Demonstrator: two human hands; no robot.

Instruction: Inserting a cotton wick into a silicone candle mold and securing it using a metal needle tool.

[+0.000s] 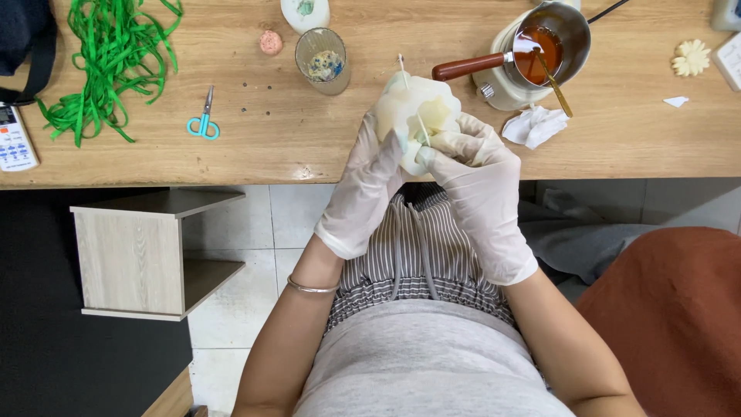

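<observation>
Both of my hands wear white gloves and hold a pale, lumpy silicone mould [417, 108] above the table's near edge. My left hand [369, 185] cups its left side and underside. My right hand [472, 166] grips its right side, fingers pressed against a thin white wick stick [422, 130] lying across the mould. A second thin stick [402, 69] pokes up from the mould's top.
On the wooden table [270, 139] are a metal pot of amber liquid [548, 46] with a wooden handle and spoon, a crumpled tissue [534, 126], a glass cup [322, 60], small blue scissors [204, 120], green ribbon [112, 58], a remote [14, 139] and a cream flower shape [691, 57]. A small wooden shelf [147, 255] stands below left.
</observation>
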